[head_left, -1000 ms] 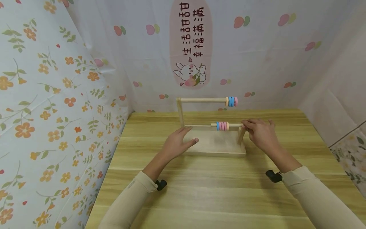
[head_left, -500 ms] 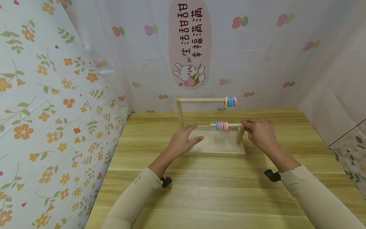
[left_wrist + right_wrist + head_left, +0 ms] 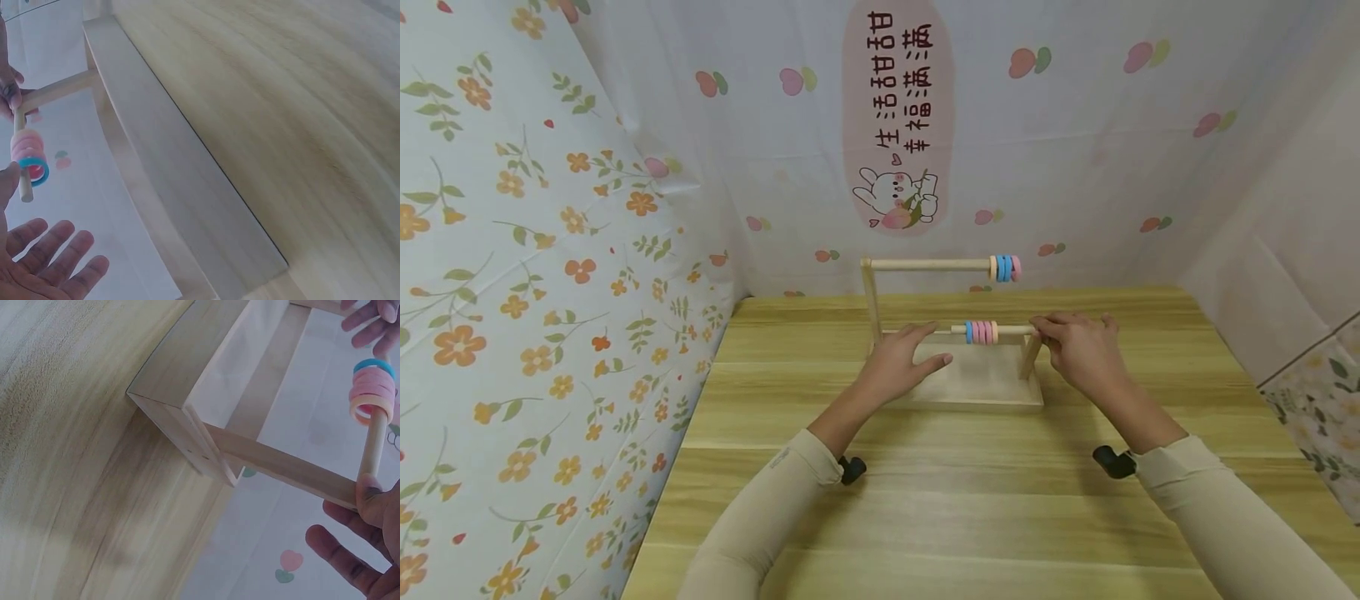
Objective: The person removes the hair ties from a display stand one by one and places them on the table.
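Observation:
A wooden rack with a tray base (image 3: 970,407) stands on the table. Its front rod (image 3: 1015,331) runs left from the short right post (image 3: 1031,357) to a free end. Several rings (image 3: 982,332), blue, pink and pale orange, hang around that rod. My right hand (image 3: 1082,346) pinches the top of the right post, where the rod joins it; the thumb (image 3: 370,490) lies at the joint. My left hand (image 3: 898,367) is just left of the rod's free end, fingers (image 3: 69,256) spread and holding nothing.
The rack's taller left post (image 3: 872,296) bears a back rod (image 3: 928,264) with several beige, blue and pink rings (image 3: 1004,267) at its right end. Behind the wood-grain table (image 3: 970,517) hangs a printed curtain (image 3: 760,150); a floral cloth (image 3: 550,275) hangs at the left.
My left hand has moved right, towards the free end of the front rod. The right hand stays at the post, and the rings have not shifted along the rods.

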A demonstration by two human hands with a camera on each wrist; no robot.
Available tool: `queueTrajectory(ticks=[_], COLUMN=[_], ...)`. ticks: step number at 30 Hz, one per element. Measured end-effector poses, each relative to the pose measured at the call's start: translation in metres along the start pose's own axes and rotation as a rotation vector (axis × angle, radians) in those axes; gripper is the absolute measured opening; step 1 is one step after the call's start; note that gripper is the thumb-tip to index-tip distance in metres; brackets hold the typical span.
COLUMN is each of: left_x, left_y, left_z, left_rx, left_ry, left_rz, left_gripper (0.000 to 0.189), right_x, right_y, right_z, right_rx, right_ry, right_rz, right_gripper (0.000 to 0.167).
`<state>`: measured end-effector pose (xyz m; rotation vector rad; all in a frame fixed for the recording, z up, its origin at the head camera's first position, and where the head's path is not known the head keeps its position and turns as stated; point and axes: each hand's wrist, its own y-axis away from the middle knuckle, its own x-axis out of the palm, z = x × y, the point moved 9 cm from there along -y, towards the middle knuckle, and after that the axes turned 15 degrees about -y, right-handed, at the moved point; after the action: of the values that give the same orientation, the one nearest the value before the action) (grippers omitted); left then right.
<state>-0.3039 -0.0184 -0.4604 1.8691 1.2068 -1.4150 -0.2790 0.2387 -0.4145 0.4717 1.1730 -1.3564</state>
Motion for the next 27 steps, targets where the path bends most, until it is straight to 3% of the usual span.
queueTrajectory(ticks=[27], left_x=[0.007], left_y=[-0.024], left_z=[-0.026], left_rx=[0.019], left_ry=[-0.03], left_rz=[-0.017], left_gripper=[0.066], right_x=[-0.002], right_y=[0.001], right_z=[0.0], right_rx=[-0.012], right_ry=[-0.002], right_rz=[-0.025], right_gripper=[0.027])
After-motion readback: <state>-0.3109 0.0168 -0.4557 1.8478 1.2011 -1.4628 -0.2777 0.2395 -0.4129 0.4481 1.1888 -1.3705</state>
